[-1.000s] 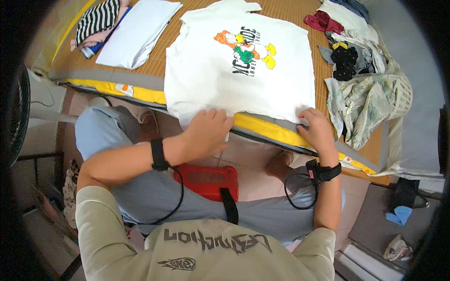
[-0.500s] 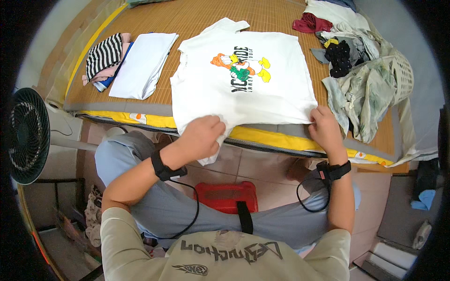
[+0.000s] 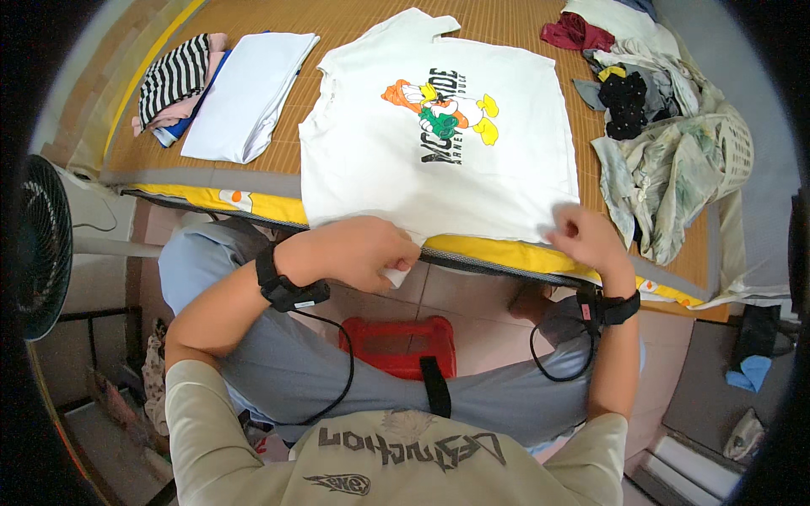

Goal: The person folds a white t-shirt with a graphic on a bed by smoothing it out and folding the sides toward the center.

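– Woven mat (image 3: 498,29) is lying under the white T-shirt (image 3: 371,169). Hands?
– Left hand (image 3: 367,251) is curling nearly closed, gripping the T-shirt's near edge. Right hand (image 3: 588,238) is half-curling at the T-shirt's near right corner; can't tell if pinching.
– Around it?
– Folded white cloth (image 3: 245,101) is lying left of the T-shirt, crumpled clothes (image 3: 666,177) and basket (image 3: 737,152) sitting right.

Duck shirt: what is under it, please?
The duck shirt lies on the brown mat and covers part of the yellow border. Both show beside it; anything else beneath is hidden.
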Motion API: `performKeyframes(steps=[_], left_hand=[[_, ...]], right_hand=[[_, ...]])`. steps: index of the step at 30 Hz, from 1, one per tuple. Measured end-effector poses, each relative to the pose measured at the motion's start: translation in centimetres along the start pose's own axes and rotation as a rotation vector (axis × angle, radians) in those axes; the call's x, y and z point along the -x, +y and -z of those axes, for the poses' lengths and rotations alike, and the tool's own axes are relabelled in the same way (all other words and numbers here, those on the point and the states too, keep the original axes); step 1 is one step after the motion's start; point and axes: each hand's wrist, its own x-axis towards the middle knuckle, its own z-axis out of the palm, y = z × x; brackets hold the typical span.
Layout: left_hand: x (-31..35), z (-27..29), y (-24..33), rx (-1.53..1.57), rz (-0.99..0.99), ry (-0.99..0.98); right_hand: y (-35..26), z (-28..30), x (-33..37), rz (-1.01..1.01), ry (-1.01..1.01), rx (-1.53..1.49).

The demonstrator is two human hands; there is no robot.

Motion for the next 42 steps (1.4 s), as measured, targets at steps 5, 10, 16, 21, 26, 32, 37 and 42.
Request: performKeyframes(steps=[5,10,16,21,26,32,37,42], left_hand=[[-0.7,0.6,-0.4,0.277,0.139,-0.293],[-3.1,2.5,-1.6,0.289,0.22,-0.159],[-4.9,0.0,-4.6,-0.261,0.149,0.264],[-4.8,-1.1,-5.1,-0.348,0.136,0.243],[-4.8,-1.6,-5.3,-0.378,0.138,0.27],[-4.6,-1.1,-5.2,-0.453,0.091,0.254],[-4.0,0.3,-4.6,-0.377,0.063,0.096],[-4.4,-0.1,-4.7,-0.419,0.006,0.175]], right_hand=[[0.4,-1.6,-2.3,0.085,0.466,0.156],[2.6,-2.0,-3.5,0.045,0.58,0.137],[6.7,-2.9,-5.3,-0.076,0.457,-0.197],[7.5,-2.5,-6.9,-0.335,0.476,-0.477],[7.0,-2.5,-7.7,-0.366,0.45,-0.251],[8.5,-2.5,-8.4,-0.376,0.461,-0.322],[7.9,-2.4,-8.3,-0.456,0.397,-0.387],[8.2,-3.2,-8.1,-0.332,0.647,-0.041]])
